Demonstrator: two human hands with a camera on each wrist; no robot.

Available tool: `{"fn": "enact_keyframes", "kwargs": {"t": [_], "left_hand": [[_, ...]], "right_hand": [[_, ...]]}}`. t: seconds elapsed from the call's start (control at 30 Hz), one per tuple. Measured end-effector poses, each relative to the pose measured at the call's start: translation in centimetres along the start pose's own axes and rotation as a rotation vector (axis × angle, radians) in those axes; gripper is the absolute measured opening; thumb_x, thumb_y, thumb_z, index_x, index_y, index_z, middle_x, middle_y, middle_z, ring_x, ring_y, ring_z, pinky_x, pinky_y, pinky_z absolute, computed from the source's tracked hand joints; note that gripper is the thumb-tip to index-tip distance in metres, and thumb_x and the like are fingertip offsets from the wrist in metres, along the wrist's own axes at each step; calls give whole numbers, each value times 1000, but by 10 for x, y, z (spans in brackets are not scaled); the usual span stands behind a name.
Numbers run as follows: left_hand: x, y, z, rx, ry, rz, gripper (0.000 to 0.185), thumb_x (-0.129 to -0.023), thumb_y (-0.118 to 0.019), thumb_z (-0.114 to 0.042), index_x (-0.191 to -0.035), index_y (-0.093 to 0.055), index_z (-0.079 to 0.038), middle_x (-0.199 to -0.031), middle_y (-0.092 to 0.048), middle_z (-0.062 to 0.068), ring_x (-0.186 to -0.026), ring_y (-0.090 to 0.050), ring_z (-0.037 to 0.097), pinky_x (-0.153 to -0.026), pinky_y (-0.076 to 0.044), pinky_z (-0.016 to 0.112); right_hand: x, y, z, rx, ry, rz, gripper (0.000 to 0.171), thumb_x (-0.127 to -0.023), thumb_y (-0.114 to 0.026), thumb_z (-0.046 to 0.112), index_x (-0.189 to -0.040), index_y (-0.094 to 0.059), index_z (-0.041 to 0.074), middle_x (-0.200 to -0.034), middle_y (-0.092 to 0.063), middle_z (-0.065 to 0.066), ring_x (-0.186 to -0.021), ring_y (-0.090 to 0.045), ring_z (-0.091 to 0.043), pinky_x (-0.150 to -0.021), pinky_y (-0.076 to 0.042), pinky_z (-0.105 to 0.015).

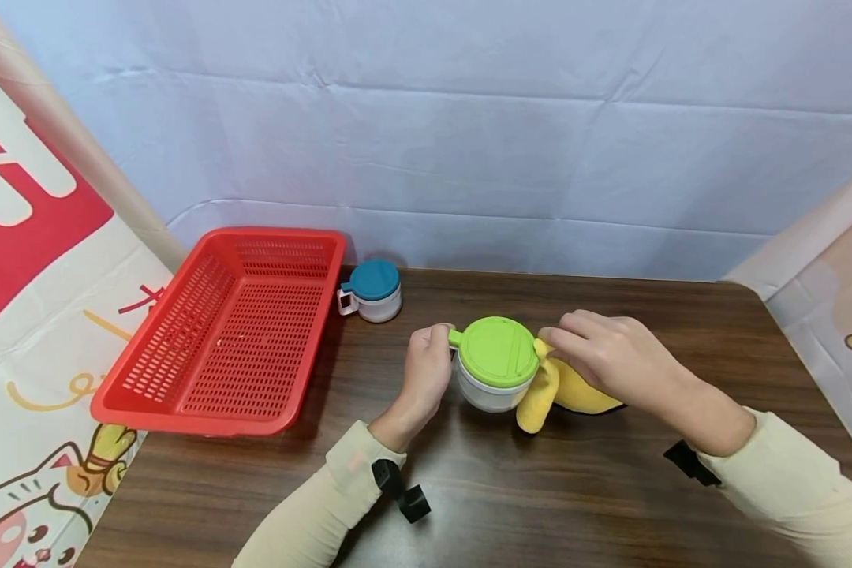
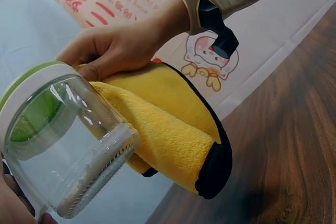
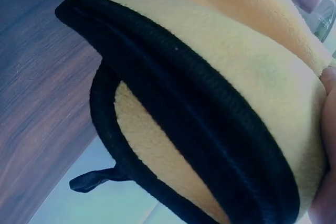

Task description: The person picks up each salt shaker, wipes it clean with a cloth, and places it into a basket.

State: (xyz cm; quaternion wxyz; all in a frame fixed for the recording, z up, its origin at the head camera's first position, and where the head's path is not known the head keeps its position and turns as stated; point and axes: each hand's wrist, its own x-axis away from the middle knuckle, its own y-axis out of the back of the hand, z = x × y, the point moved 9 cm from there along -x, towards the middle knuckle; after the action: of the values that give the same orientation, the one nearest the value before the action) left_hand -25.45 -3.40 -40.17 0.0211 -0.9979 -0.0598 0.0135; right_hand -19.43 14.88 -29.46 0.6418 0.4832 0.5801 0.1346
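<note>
My left hand (image 1: 424,371) grips the handle of a clear seasoning jar (image 1: 491,396) with a bright green lid (image 1: 498,352), raised over the table. My right hand (image 1: 607,351) pinches a yellow cloth (image 1: 584,393) with black edging, close against the jar's right side. In the left wrist view the cloth (image 2: 157,124) hangs folded along the jar's transparent wall (image 2: 63,124), and the right hand (image 2: 123,48) holds its top. The cloth (image 3: 236,61) fills most of the right wrist view, its black border and small loop showing.
A red perforated plastic basket (image 1: 304,379) stands on the left of the dark wooden table (image 1: 511,489). Beside its back right corner sits a second jar with a blue lid (image 1: 374,280), its handle facing left. A pale cloth backdrop (image 1: 468,158) rises behind the table.
</note>
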Motion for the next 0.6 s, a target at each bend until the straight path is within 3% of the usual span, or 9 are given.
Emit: {"fn": "enact_keyframes", "kwargs": {"t": [0.6], "left_hand": [[3, -4, 2, -7, -11, -14, 34, -91, -41, -7, -59, -46, -13, -55, -31, -7, -57, -32, 11, -57, -29, 25]], "right_hand": [[-1, -8, -15, 18, -59, 14, 39, -111, -35, 27, -99, -67, 7, -77, -53, -1, -60, -48, -13, -42, -42, -30]]}}
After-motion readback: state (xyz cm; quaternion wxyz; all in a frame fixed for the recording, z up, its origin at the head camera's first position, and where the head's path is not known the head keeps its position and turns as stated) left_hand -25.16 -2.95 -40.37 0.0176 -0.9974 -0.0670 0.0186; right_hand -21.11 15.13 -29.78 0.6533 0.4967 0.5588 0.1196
